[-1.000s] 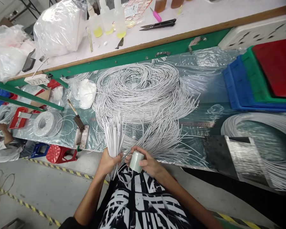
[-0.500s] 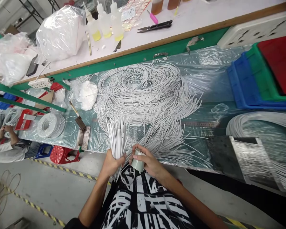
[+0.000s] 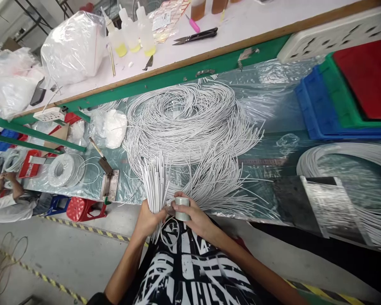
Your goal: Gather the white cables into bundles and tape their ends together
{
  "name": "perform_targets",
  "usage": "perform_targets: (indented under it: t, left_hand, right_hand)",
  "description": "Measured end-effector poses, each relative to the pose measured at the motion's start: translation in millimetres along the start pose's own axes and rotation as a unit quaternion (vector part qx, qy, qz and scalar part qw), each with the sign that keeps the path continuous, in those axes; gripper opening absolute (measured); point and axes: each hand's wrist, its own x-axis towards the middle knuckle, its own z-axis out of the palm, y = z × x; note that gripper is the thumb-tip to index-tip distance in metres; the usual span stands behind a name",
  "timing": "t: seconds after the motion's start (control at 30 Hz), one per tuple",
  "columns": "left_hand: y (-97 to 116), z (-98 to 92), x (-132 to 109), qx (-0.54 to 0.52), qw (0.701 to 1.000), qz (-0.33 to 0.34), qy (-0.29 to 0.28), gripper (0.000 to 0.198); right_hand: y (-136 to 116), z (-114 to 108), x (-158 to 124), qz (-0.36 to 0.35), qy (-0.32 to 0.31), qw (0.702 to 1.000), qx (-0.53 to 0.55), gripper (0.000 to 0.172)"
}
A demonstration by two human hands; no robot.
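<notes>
My left hand (image 3: 150,218) is wrapped round a bundle of white wires (image 3: 155,182), whose ends stick up above my fist. Close beside it, my right hand (image 3: 193,215) grips a roll of pale tape (image 3: 182,208), fingers over its top and side. Clear film seems to run from the roll toward the bundle, though it is hard to make out. Behind both hands a large heap of coiled white wires (image 3: 184,127) lies on the bench, with loose ends fanning out to the right.
Stacked plastic bins (image 3: 343,93) and another wire coil (image 3: 307,161) sit at the right. A shelf holds squeeze bottles (image 3: 146,40) and black snips (image 3: 195,37). Left stand a small metal fixture (image 3: 109,184) and a wire spool (image 3: 62,169). Farther left, a person's hands (image 3: 9,178) show.
My right hand has turned the tape roll more upright and brought it closer to the bundle. My left hand keeps its hold on the wires. The view has shifted slightly.
</notes>
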Motion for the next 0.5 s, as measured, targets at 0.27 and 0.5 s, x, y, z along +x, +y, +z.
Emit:
perform_targets:
  t: [0.27,0.5]
  left_hand:
    - [2.7,-0.2,0.4,0.005,1.000,-0.001,0.010,0.030]
    - [-5.3,1.2,2.2,0.017,1.000,0.004,0.023,0.032]
  right_hand:
    - [2.5,-9.0,0.4,-0.016,-0.081,0.996,0.018,0.044]
    - [6.8,-4.6,3.6,-0.093,0.031,0.995,-0.013,0.043]
